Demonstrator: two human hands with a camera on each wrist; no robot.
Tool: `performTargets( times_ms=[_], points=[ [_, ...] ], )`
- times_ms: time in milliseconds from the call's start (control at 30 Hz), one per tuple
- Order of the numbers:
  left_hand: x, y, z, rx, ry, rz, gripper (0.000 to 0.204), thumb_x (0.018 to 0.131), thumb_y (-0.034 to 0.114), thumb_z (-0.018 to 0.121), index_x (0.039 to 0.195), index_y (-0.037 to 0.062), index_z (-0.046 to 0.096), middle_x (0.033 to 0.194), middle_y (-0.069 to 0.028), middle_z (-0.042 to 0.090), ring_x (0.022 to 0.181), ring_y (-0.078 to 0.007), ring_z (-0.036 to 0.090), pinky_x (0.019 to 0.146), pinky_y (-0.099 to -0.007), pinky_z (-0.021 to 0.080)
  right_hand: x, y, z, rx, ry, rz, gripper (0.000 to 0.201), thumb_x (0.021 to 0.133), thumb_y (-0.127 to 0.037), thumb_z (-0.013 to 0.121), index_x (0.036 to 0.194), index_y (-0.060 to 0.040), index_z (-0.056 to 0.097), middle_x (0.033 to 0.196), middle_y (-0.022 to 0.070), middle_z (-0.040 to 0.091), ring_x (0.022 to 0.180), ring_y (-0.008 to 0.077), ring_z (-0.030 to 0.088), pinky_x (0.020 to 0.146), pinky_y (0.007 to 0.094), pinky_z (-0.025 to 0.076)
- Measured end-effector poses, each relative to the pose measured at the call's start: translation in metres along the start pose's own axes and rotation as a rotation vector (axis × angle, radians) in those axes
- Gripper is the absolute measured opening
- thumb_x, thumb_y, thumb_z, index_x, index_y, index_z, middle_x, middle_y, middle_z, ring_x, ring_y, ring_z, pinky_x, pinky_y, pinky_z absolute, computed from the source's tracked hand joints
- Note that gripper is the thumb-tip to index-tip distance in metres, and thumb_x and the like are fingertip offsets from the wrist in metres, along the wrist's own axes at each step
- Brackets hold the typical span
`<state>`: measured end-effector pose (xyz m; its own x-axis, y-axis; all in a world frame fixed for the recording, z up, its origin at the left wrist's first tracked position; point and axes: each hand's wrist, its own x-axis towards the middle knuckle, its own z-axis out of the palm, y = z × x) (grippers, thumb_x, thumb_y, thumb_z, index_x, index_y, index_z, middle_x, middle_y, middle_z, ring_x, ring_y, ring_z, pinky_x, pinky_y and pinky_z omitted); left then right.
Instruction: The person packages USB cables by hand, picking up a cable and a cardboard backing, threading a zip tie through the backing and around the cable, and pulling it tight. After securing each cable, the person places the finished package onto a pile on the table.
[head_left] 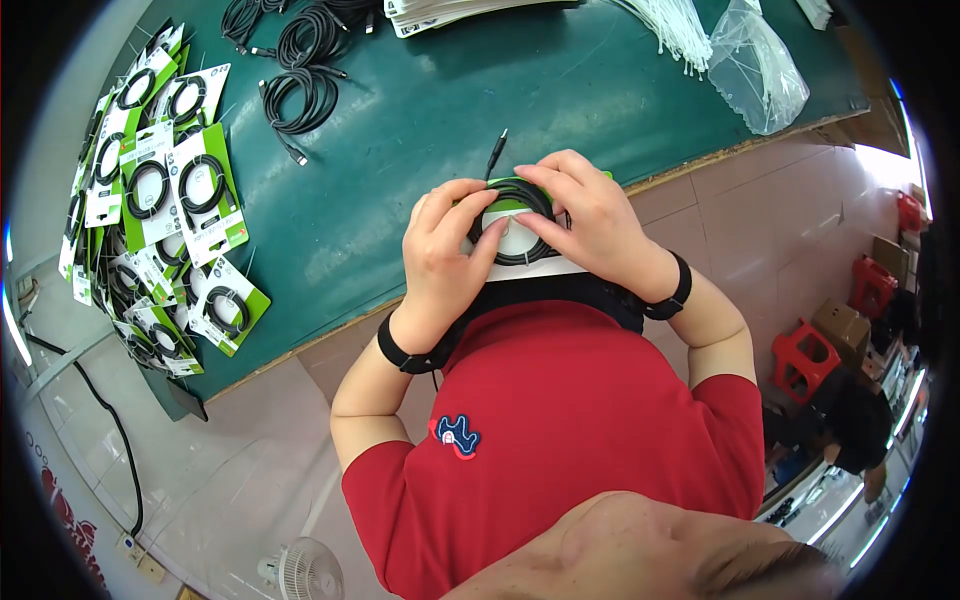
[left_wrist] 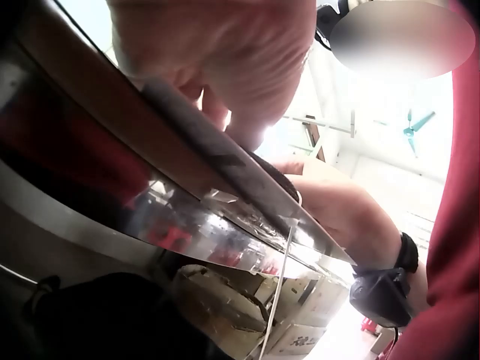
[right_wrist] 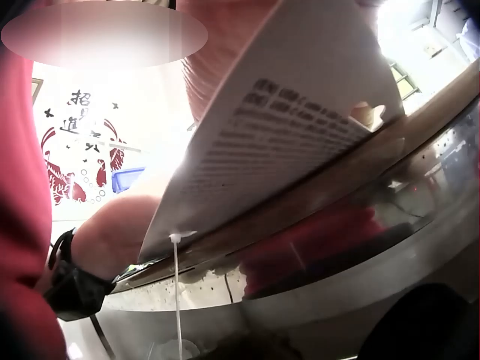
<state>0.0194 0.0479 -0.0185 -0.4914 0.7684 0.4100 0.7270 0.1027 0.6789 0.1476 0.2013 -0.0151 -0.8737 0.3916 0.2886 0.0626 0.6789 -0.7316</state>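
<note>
At the near table edge: a coiled black cable [head_left: 514,259] lies on a white-and-green card [head_left: 512,240], which juts over the edge of the green table [head_left: 400,140].
Left hand: the left hand [head_left: 445,232] pinches the coil's left side, thumb reaching inside the ring.
Right hand: the right hand [head_left: 588,215] grips the right side, its thumb also over the ring.
Tie: a thin white tie [right_wrist: 177,292] hangs below the card from a small hole, in the right wrist view; its other end cannot be told.
Step in hand: probably seating the coil on the card and fastening it there with the tie.
Next move: likely calls for keeping the coil flat while the tie is drawn snug.
Plug: the cable's loose plug [head_left: 497,153] stands out beyond the far side of the ring, pointing far and slightly right.
Long axis: the coil is round, with none of its own; the plug's runs near to far. The card's cannot be told under the hands.
Far left: a heap of carded cables [head_left: 148,190].
Far right: a bundle of white ties [head_left: 668,35].
</note>
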Motion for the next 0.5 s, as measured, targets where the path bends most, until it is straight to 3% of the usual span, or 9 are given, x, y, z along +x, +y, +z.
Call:
performTargets(
  times_ms=[200, 500],
  points=[
    [0.0, -0.011, 0.002, -0.03, -0.05, 0.073, 0.023, 0.076, -0.004, 0.073, 0.098, 0.0016, 0.069, 0.104, -0.0112, 0.068, 0.09, -0.03, 0.065, 0.077, -0.0386, 0.052, 0.003, 0.006, 0.0, -0.056, -0.051, -0.04, 0.02, 0.08, -0.003, 0.075, 0.098, -0.002, 0.068, 0.092, 0.0072, 0.059, 0.065, 0.0172, 0.057, 0.057, 0.0314, 0.046],
    [0.006, -0.005, 0.001, -0.003, -0.064, 0.023, 0.023, 0.077, -0.005, 0.071, 0.099, 0.0015, 0.069, 0.099, -0.0102, 0.069, 0.088, -0.0298, 0.065, 0.076, -0.0378, 0.053, 0.004, 0.012, 0.001, -0.028, -0.048, -0.111, 0.017, 0.078, 0.001, 0.074, 0.094, -0.0005, 0.067, 0.089, 0.0082, 0.059, 0.063, 0.0185, 0.056, 0.056, 0.0321, 0.046]
  ],
)
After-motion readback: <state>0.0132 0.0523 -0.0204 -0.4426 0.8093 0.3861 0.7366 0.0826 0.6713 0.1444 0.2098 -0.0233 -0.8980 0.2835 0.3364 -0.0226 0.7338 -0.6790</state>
